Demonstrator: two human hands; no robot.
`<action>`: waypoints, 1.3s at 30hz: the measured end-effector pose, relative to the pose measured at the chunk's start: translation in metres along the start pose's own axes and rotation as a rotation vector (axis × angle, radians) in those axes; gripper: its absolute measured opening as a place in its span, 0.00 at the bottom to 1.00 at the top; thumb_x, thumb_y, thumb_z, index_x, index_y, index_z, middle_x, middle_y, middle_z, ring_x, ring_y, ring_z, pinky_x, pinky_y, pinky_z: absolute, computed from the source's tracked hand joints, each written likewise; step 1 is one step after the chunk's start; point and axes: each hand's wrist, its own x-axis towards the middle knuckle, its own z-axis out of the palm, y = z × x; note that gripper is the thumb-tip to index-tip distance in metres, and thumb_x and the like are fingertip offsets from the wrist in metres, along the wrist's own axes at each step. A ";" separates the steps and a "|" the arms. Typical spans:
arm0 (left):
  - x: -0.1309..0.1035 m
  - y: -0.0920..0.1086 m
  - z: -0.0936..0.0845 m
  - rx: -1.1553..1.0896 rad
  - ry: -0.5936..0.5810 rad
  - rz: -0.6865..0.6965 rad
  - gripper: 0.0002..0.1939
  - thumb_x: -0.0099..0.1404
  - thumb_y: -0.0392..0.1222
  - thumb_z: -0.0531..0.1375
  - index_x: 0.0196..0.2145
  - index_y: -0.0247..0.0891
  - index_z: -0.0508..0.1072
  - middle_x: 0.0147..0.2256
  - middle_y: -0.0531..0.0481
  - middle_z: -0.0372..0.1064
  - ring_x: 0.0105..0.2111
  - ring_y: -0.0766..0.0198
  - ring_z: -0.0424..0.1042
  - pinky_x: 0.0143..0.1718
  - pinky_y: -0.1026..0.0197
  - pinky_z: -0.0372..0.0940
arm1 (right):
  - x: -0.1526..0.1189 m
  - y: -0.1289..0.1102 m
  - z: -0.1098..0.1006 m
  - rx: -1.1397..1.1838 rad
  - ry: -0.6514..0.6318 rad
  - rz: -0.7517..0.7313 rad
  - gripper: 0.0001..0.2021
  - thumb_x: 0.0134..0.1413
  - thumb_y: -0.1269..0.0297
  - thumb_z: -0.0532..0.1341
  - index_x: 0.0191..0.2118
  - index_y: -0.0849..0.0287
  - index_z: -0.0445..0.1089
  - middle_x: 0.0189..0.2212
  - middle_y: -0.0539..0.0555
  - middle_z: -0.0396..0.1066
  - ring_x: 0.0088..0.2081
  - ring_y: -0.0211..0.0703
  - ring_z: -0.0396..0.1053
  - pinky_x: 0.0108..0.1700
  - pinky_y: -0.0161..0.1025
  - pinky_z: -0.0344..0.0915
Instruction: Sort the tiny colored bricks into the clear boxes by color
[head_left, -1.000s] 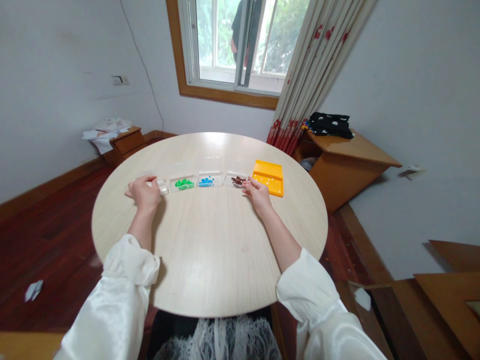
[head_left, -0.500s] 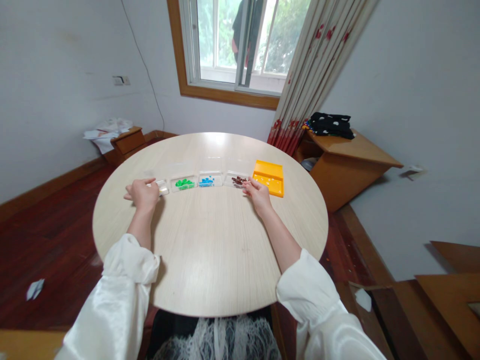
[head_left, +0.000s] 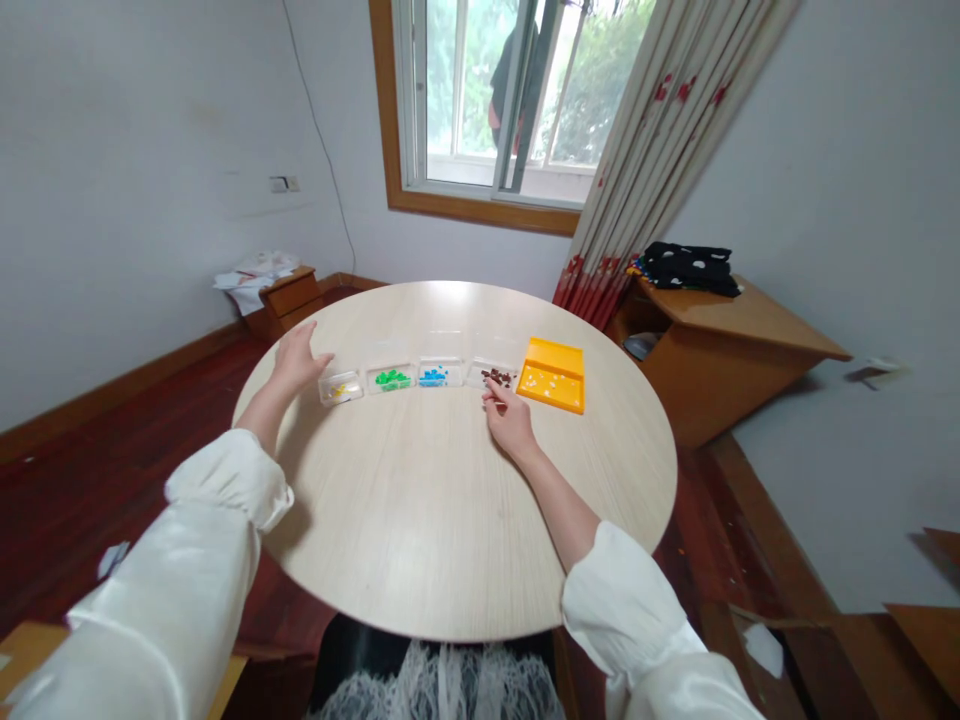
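Note:
My left hand [head_left: 295, 359] is raised at the table's left side, thumb and fingers apart, with nothing visible in it. Just to its right stands a clear box [head_left: 327, 401] with a few small yellow pieces [head_left: 340, 390]. My right hand [head_left: 510, 418] is at the near edge of a clear box holding dark brown pieces [head_left: 496, 378]. Its fingers are bent close together, and anything between them is too small to make out. Between the hands stand clear boxes of green pieces [head_left: 392, 380] and blue pieces [head_left: 433, 376].
An open yellow case [head_left: 557, 352] with small white pieces lies right of the brown pieces. The boxes form a curved row on a round wooden table [head_left: 420, 520]. A slanted wooden cabinet [head_left: 750, 365] with dark cloth [head_left: 691, 268] stands behind at right.
My left hand has moved away from the box of yellow pieces, up and to the left, and its fingers have spread. My right hand has shifted slightly toward me. The camera view has turned a little.

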 end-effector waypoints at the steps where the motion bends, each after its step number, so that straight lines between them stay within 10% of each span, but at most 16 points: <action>1: 0.007 -0.002 0.000 0.045 -0.055 0.001 0.28 0.49 0.41 0.62 0.50 0.34 0.67 0.54 0.38 0.62 0.57 0.47 0.57 0.57 0.51 0.51 | 0.000 0.001 0.000 -0.006 0.004 -0.007 0.21 0.48 0.66 0.57 0.50 0.61 0.70 0.34 0.56 0.72 0.35 0.40 0.68 0.42 0.41 0.68; 7: 0.015 0.000 0.001 0.243 -0.276 0.036 0.15 0.51 0.46 0.62 0.37 0.38 0.73 0.49 0.41 0.67 0.52 0.48 0.63 0.51 0.52 0.57 | 0.001 0.005 -0.001 -0.080 0.007 -0.057 0.21 0.50 0.67 0.54 0.50 0.65 0.69 0.33 0.56 0.73 0.32 0.38 0.68 0.39 0.39 0.69; 17: -0.052 0.017 0.001 0.216 -0.290 0.195 0.14 0.60 0.35 0.49 0.43 0.36 0.68 0.38 0.44 0.73 0.37 0.58 0.72 0.37 0.61 0.62 | 0.000 0.007 -0.003 -0.117 -0.006 -0.027 0.22 0.50 0.69 0.53 0.51 0.66 0.68 0.34 0.57 0.74 0.32 0.38 0.69 0.40 0.40 0.68; 28: -0.084 0.019 0.015 0.322 -0.397 0.327 0.33 0.65 0.55 0.43 0.61 0.29 0.55 0.61 0.34 0.53 0.60 0.49 0.54 0.59 0.47 0.49 | -0.002 0.008 0.000 -0.240 -0.018 -0.138 0.20 0.52 0.68 0.52 0.50 0.65 0.69 0.35 0.59 0.73 0.34 0.42 0.69 0.39 0.42 0.69; 32: -0.095 0.023 0.019 0.360 -0.336 0.292 0.34 0.66 0.55 0.41 0.62 0.27 0.52 0.62 0.34 0.49 0.62 0.48 0.49 0.60 0.43 0.45 | 0.002 -0.017 0.021 -0.480 -0.193 -0.364 0.22 0.53 0.70 0.54 0.55 0.61 0.64 0.48 0.62 0.68 0.51 0.48 0.64 0.54 0.48 0.60; 39: -0.101 0.027 0.024 0.396 -0.262 0.283 0.35 0.66 0.56 0.42 0.61 0.27 0.54 0.62 0.33 0.50 0.62 0.48 0.50 0.61 0.43 0.44 | 0.056 -0.081 0.099 -0.849 -0.486 -0.510 0.56 0.34 0.63 0.71 0.66 0.60 0.37 0.66 0.65 0.39 0.67 0.56 0.35 0.63 0.58 0.32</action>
